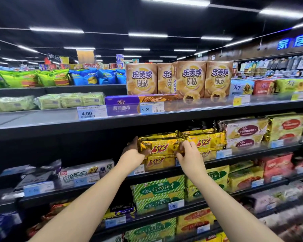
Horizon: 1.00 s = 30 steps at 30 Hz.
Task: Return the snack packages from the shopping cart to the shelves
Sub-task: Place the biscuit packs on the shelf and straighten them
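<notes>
Bright overall: white ceiling tube strips (pixel 148 34) from 10 to 2 o'clock vs. a dark ceiling, w/ glare on the clear shelf-edge strip (pixel 199 105) & the gold foil pack (pixel 160 145). Deep shadow under the upper shelf board (pixel 42 126) at 9 o'clock. Wide-angle lens bends lines near the edges; goods (pixel 278 198) at 4 o'clock smear soft, centre sharp.

The dark upper shelf (pixel 182 117) carries brown Mini Puff boxes (pixel 190 81), a flat purple box (pixel 122 102) and pale green packs (pixel 68 100). The shelf below (pixel 248 155) carries stacked gold 3+2 packs (pixel 157 162) and yellow biscuit packs (pixel 286 126) beside them.
</notes>
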Each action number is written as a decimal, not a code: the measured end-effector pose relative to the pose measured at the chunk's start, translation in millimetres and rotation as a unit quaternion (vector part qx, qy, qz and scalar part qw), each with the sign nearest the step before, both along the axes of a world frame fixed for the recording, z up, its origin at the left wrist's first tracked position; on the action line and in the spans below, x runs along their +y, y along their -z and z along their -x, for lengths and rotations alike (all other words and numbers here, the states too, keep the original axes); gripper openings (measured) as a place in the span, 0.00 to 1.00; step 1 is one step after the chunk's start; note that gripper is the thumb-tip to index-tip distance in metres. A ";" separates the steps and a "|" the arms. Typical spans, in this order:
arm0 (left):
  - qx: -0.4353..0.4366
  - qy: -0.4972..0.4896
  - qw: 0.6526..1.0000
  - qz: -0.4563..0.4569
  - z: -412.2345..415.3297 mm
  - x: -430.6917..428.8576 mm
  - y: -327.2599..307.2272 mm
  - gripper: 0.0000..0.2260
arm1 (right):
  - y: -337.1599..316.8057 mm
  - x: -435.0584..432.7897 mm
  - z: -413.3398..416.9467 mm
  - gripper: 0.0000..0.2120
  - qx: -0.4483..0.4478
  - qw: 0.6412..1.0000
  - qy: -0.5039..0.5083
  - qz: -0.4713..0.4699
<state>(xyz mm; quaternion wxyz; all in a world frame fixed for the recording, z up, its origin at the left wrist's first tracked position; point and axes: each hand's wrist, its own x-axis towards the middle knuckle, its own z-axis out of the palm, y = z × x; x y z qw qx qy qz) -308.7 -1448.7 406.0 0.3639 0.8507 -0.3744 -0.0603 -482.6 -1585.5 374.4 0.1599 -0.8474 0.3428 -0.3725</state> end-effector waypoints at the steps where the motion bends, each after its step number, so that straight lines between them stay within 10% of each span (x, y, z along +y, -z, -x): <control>1: -0.004 -0.007 1.000 0.004 -0.2 -0.1 1.3 0.39 | 2.8 0.3 0.7 0.08 0.001 1.000 -0.006 -0.003; 15: -0.099 -0.032 0.994 0.040 7.5 39.7 23.6 0.33 | 30.8 32.3 -8.9 0.11 0.011 0.999 -0.032 0.005; 21: -0.240 0.042 0.969 0.036 3.6 126.3 53.9 0.16 | 33.1 96.4 -29.6 0.09 0.051 0.997 -0.061 0.019; 30: -0.261 0.007 0.957 -0.123 -34.5 341.3 121.7 0.17 | 71.3 285.7 -97.8 0.10 0.143 0.976 -0.150 0.068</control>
